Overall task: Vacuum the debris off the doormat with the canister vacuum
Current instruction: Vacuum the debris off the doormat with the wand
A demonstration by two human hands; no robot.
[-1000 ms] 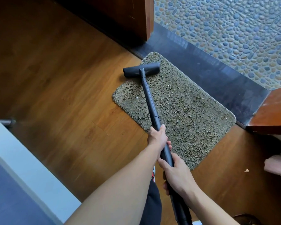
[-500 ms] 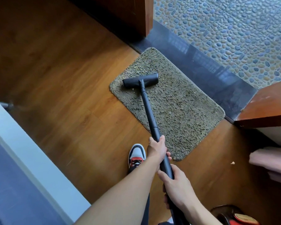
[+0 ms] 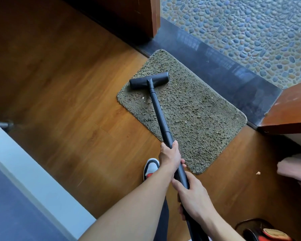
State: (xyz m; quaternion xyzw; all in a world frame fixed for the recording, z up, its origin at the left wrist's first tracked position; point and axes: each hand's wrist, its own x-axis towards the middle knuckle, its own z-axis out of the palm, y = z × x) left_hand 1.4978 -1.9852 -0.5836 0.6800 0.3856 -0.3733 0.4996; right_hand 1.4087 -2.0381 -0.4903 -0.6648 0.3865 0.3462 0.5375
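Doormat (image 3: 198,119) lies on the floor (image 3: 73,101) against the dark threshold (image 3: 215,70); left hand (image 3: 169,159) and right hand (image 3: 193,200) curl round the vacuum wand (image 3: 158,110), nozzle (image 3: 149,81) resting near the mat's far-left corner.

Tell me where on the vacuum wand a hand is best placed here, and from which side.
Grip the thicker near section of the wand, just behind its collar, where both hands wrap it: left hand ahead, right hand behind. Come from above at the near end: the wand slopes up from the floor head, which sits on the doormat, toward the person.
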